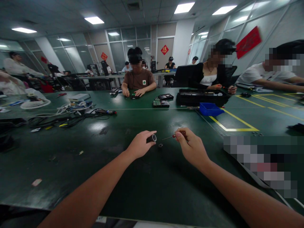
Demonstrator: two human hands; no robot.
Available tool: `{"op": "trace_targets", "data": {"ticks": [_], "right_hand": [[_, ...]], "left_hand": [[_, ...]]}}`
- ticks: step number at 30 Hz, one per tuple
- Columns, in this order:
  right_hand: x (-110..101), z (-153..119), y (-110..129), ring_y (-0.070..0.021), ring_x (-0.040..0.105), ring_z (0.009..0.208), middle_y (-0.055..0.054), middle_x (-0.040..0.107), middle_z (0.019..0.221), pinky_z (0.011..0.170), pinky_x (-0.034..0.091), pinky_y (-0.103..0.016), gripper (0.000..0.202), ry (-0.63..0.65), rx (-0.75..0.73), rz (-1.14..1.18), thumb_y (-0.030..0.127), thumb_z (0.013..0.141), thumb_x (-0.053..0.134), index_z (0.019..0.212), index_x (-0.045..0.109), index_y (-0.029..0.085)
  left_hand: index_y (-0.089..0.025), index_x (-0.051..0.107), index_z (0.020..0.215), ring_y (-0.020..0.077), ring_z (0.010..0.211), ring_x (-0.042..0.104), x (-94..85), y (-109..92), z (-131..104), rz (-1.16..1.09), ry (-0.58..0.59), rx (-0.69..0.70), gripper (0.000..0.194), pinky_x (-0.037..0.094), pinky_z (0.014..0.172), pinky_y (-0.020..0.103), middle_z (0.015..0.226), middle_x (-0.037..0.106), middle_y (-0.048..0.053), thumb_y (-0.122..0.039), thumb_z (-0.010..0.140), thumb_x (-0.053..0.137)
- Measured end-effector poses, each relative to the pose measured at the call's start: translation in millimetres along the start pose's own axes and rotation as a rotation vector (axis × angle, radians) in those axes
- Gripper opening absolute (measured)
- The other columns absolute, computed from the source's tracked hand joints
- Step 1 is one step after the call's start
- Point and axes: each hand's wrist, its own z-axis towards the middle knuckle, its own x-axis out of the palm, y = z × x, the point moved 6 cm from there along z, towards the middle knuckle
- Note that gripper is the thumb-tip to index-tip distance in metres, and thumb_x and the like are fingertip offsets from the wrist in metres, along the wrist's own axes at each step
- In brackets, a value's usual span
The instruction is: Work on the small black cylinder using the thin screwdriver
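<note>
My left hand [140, 145] is closed around a small black cylinder [151, 138], which looks like a flashlight; its round, light-rimmed end faces right. In my right hand [190, 142] is a screwdriver [174, 136] with a reddish handle, its thin shaft pointing left toward the cylinder's end. A gap shows between the screwdriver's tip and the cylinder. On the green table [142, 190], just below that gap, lies a small dark round part [161, 145]. Neither hand touches it.
Tangled cables [78, 115] lie at the left. Circuit boards [161, 103], a long black tray [201, 96] and a blue bin [210, 109] stand farther back. Across the table a person in a brown shirt [137, 79] handles a small part; others sit at the right.
</note>
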Motion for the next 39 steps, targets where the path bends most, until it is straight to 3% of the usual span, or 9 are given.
{"op": "trace_targets", "data": {"ticks": [8, 14, 21, 27, 32, 39], "right_hand": [[-2.2, -1.0, 0.0, -0.0224, 0.067, 0.079, -0.004, 0.070, 0.084, 0.071, 0.048, -0.036, 0.022, -0.029, 0.017, 0.044, 0.039, 0.100, 0.045, 0.100, 0.060, 0.023], [-4.3, 0.0, 1.4, -0.0237, 0.069, 0.080, -0.006, 0.071, 0.084, 0.072, 0.050, -0.037, 0.022, -0.062, 0.012, 0.048, 0.038, 0.099, 0.046, 0.099, 0.061, 0.022], [-2.6, -0.4, 1.1, -0.0228, 0.069, 0.080, -0.005, 0.071, 0.085, 0.072, 0.050, -0.036, 0.021, -0.076, -0.005, 0.043, 0.037, 0.099, 0.046, 0.100, 0.060, 0.022], [-2.2, -0.6, -1.9, -0.0228, 0.070, 0.081, -0.005, 0.071, 0.087, 0.074, 0.052, -0.037, 0.020, -0.091, -0.008, 0.078, 0.038, 0.099, 0.047, 0.101, 0.059, 0.022], [-3.8, -0.4, -3.0, -0.0230, 0.070, 0.081, -0.006, 0.071, 0.087, 0.076, 0.052, -0.038, 0.021, -0.090, -0.004, 0.078, 0.039, 0.099, 0.047, 0.102, 0.060, 0.022], [-6.5, 0.0, -2.7, -0.0222, 0.070, 0.083, -0.005, 0.071, 0.088, 0.074, 0.051, -0.036, 0.022, -0.072, -0.007, 0.069, 0.039, 0.100, 0.047, 0.102, 0.060, 0.021]], "left_hand": [[-0.023, 0.056, 0.126, 0.0241, 0.117, 0.057, -2.9, 2.5, 0.2, -0.076, -0.082, -0.047, 0.033, 0.046, 0.104, 0.042, 0.125, 0.061, 0.007, -0.025, 0.093, 0.057], [-0.021, 0.052, 0.128, 0.0254, 0.110, 0.059, 10.3, -9.4, -5.1, -0.008, 0.063, -0.053, 0.037, 0.049, 0.096, 0.040, 0.122, 0.060, 0.009, -0.028, 0.091, 0.056], [-0.023, 0.059, 0.129, 0.0271, 0.097, 0.061, 38.4, -21.4, -1.5, 0.353, 0.184, 0.055, 0.050, 0.050, 0.080, 0.039, 0.107, 0.062, 0.008, -0.055, 0.091, 0.056], [-0.019, 0.065, 0.111, 0.0248, 0.093, 0.060, 48.3, -27.2, 2.6, 0.438, 0.194, 0.108, 0.029, 0.047, 0.072, 0.034, 0.101, 0.063, 0.008, -0.040, 0.096, 0.052], [-0.020, 0.063, 0.096, 0.0209, 0.083, 0.060, 31.4, -15.9, 0.3, 0.198, 0.119, -0.015, 0.020, 0.041, 0.066, 0.032, 0.092, 0.064, 0.005, -0.037, 0.094, 0.053], [-0.019, 0.067, 0.089, 0.0178, 0.072, 0.058, -24.1, 23.0, 7.3, -0.167, -0.169, -0.252, 0.019, 0.039, 0.064, 0.029, 0.081, 0.066, 0.003, -0.031, 0.084, 0.054]]}}
